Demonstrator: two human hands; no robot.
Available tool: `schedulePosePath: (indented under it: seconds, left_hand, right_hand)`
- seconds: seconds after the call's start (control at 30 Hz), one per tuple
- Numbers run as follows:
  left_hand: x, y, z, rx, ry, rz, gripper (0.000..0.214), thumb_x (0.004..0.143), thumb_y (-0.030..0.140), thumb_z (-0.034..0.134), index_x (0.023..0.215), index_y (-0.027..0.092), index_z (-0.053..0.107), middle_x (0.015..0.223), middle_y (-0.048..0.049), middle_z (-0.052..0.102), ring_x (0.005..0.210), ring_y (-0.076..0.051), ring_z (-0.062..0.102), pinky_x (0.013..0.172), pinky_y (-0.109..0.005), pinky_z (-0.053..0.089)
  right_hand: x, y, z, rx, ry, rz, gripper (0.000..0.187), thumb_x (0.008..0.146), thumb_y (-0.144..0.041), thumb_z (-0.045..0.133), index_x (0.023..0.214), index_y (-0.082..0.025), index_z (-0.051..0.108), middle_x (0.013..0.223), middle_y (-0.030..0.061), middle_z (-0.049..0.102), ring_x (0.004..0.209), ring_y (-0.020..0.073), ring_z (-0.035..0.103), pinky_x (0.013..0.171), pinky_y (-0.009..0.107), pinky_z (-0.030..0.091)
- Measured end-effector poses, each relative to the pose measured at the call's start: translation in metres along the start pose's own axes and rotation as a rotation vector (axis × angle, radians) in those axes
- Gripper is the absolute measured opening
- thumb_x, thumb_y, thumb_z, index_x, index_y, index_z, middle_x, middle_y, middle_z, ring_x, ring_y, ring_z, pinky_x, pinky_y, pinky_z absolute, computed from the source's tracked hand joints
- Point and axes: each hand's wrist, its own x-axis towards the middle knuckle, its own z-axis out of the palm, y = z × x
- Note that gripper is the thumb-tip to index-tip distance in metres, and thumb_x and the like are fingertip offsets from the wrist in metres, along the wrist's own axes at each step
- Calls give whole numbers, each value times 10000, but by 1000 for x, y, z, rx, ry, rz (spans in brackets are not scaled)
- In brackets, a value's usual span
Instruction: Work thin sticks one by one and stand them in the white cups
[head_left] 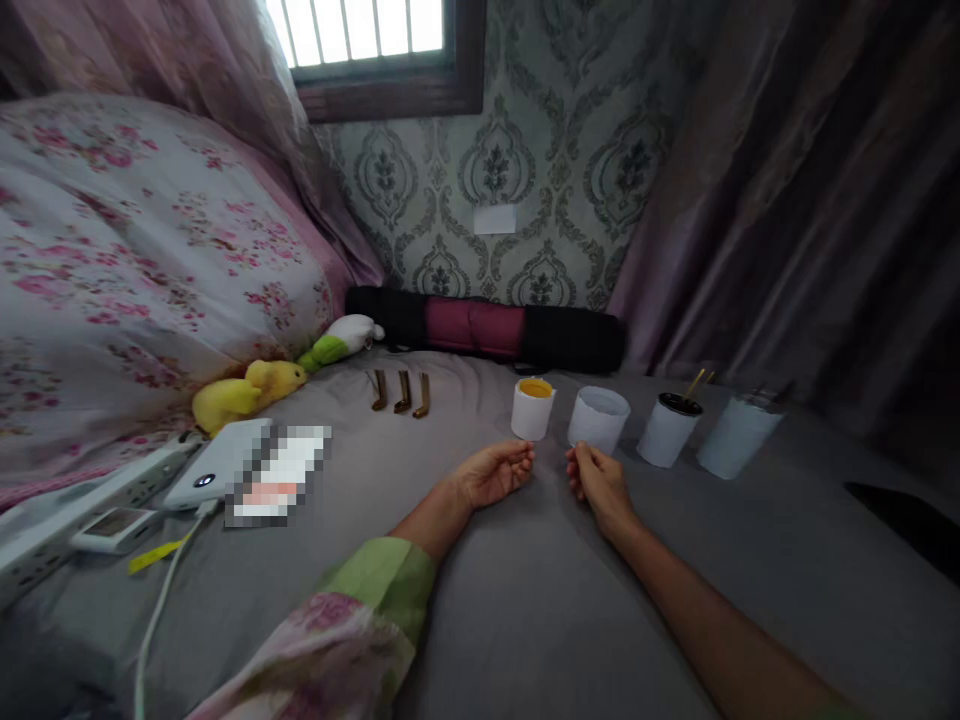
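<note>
Covering most of the room in front of me, a grey sheet (525, 600) lies flat over the bed, and the person works on it with both arms stretched forward. At the left, a big floral quilt (135, 250) rises in a heap. At the right, a dark curtain (810, 200) hangs down to the bed. Far against the patterned wall lies a long black and red roll (487, 330).

Near this roll, four cups stand upright in a row on the sheet. From left to right they are a cup with yellow filling (532, 410), a plain white cup (598, 420), a cup with a dark top (667, 430) with thin sticks standing out of it, and a pale cup (735, 435).

The left hand (495, 472) rests on the sheet just near the cup with yellow filling. Its palm is turned up, its fingers are loosely curled and apart, and it holds nothing. The right hand (596, 480) rests just near the plain white cup without touching it. Its fingers are bent in close to the thumb, and I cannot tell if they pinch something.

Further left lie a yellow plush toy (244, 393) and a white power bank (217, 465). Three small brown pieces (403, 392) lie side by side at the far part of the sheet.
</note>
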Motion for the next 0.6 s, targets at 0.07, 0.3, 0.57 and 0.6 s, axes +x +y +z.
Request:
schedulePosePath:
  seconds: [0.07, 0.3, 0.57, 0.6]
  left_hand:
    - [1, -1, 1, 4, 9, 13, 74, 760, 109, 544, 815, 70, 575, 704, -33, 586, 569, -38, 528, 533, -135, 412]
    - [5, 0, 1, 91, 30, 32, 91, 751, 49, 528, 820, 80, 577, 697, -33, 586, 566, -39, 529, 533, -137, 421]
    - [10, 19, 4, 376, 269, 75, 80, 767, 68, 484, 735, 87, 555, 622, -14, 554, 490, -31, 500, 467, -129, 408]
    - [10, 22, 3, 399, 291, 79, 74, 764, 75, 488, 730, 90, 553, 616, -11, 550, 482, -30, 495, 459, -129, 404]
  right_hand:
    - [0, 1, 0, -7, -10, -16, 365, 733, -511, 411, 710, -166, 530, 529, -22, 487, 373, 74, 425, 311, 177, 276]
    - [1, 7, -3, -56, -40, -105, 394, 757, -514, 379, 718, -156, 538, 545, -6, 505, 394, 79, 445, 340, 178, 301]
    - [1, 8, -4, -51, -37, -109, 385, 758, -498, 367, 701, -154, 529, 538, -3, 509, 396, 85, 446, 364, 191, 318]
    - [1, 7, -4, -52, -34, -110, 385, 757, -500, 366, 702, -155, 529, 538, -3, 509, 395, 86, 446, 362, 192, 315]
